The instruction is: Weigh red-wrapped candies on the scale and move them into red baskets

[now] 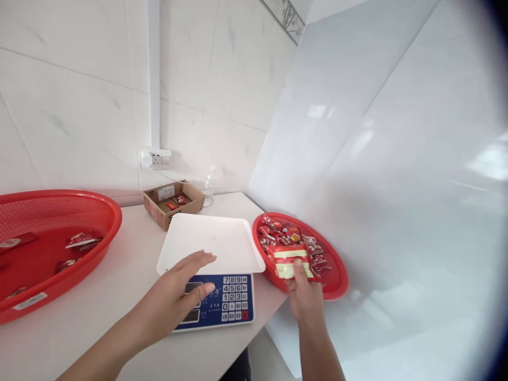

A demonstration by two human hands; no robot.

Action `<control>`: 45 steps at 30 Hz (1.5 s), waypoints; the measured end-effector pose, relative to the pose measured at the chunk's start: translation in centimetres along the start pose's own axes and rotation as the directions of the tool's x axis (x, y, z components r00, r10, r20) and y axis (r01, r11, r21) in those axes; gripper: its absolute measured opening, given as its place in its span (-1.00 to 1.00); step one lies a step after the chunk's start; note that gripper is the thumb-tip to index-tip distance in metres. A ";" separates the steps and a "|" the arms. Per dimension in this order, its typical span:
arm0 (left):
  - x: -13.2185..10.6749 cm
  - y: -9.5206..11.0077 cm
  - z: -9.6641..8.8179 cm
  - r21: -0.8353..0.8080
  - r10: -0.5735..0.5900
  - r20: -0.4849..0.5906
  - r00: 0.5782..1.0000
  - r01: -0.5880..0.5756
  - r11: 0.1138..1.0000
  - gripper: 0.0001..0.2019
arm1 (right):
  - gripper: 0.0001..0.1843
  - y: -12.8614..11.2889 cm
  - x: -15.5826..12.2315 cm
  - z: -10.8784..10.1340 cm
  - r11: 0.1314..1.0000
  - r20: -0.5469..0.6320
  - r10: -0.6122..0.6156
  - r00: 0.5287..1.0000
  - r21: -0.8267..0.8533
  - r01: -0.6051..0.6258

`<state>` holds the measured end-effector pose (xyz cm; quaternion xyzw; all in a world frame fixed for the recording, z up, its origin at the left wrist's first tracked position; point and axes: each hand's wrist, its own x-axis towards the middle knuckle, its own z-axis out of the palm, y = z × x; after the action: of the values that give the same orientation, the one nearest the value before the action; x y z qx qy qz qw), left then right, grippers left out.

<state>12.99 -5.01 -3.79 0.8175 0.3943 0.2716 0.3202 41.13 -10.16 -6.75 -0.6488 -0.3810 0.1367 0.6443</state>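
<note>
My right hand (306, 296) grips a red packet (292, 257) with pale yellow label panels, thumb on top. It is held over the near edge of a red plastic basket (339, 270) that contains many small wrapped snack packets (278, 231). My left hand (180, 288) hovers with fingers stretched out and thumb apart, holding nothing. Below it is a digital scale (234, 299) with a blue keypad; the hand partly covers its displays. The scale's white tray (212, 241) has nothing on it.
At left stands a larger red basket (113, 222) with a few packets inside. A small cardboard box (159, 214) with red packets sits by the wall, under a socket (156, 159) with a plugged-in cord. The white table (138, 264) ends at lower right.
</note>
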 end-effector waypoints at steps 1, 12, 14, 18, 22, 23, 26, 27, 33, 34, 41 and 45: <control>-0.2 -0.1 0.4 -0.082 -0.024 0.041 0.999 0.028 0.996 -0.51 | -0.30 -0.4 -0.7 0.6 0.995 0.054 0.024 0.998 0.099 -0.030; 0.3 -1.3 1.0 -0.621 -0.050 0.189 0.981 0.159 0.767 -0.58 | -0.50 -4.8 -6.7 6.7 0.888 0.694 -0.091 0.714 0.381 -0.257; 0.5 -1.5 0.6 -0.606 -0.055 0.157 0.986 0.140 0.783 -0.61 | -0.52 -5.1 -6.5 6.8 0.901 0.716 -0.106 0.690 0.362 -0.238; 0.8 -2.4 -0.5 -0.498 -0.153 -0.012 0.988 0.126 0.858 -0.50 | -0.54 -4.5 -4.9 7.5 0.951 0.619 -0.100 0.779 0.290 -0.108; 0.9 -3.1 -3.0 -0.502 -0.226 -0.289 0.930 0.054 0.863 -0.42 | -0.50 -3.6 -2.9 9.0 0.983 0.352 -0.179 0.919 0.038 0.177; 0.9 -3.2 -3.8 -0.524 -0.235 -0.330 0.914 0.029 0.851 -0.43 | -0.49 -3.5 -2.6 9.4 0.969 0.376 -0.220 0.900 -0.022 0.246; 0.5 -3.2 -5.7 -0.562 -0.253 -0.421 0.871 -0.032 0.826 -0.47 | -0.48 -3.4 -2.2 9.9 0.908 0.622 -0.272 0.734 -0.087 0.410; 0.3 -3.1 -6.1 -0.568 -0.255 -0.440 0.861 -0.047 0.822 -0.48 | -0.49 -3.3 -2.1 9.8 0.894 0.667 -0.263 0.697 -0.104 0.436; -0.4 -2.9 -7.1 -0.605 -0.235 -0.506 0.830 -0.147 0.783 -0.57 | -0.51 -1.3 1.6 6.1 0.816 0.521 -0.252 0.816 -0.339 0.468; -0.5 -2.9 -7.1 -0.607 -0.231 -0.511 0.828 -0.158 0.779 -0.58 | -0.51 -0.9 2.8 5.1 0.790 0.511 -0.225 0.830 -0.403 0.463; -0.5 -3.3 -7.2 -0.601 -0.223 -0.544 0.809 -0.190 0.776 -0.57 | -0.70 1.2 9.2 -1.2 0.536 0.509 0.371 0.777 -0.800 0.269; -0.5 -3.4 -7.1 -0.589 -0.203 -0.520 0.830 -0.176 0.789 -0.57 | -0.70 2.8 10.0 -2.0 0.483 0.528 0.486 0.697 -0.826 0.289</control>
<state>6.19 -1.55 -1.81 0.5493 0.3659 0.6085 0.4406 50.02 -4.58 -5.98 -0.7968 -0.5688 0.2036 0.0144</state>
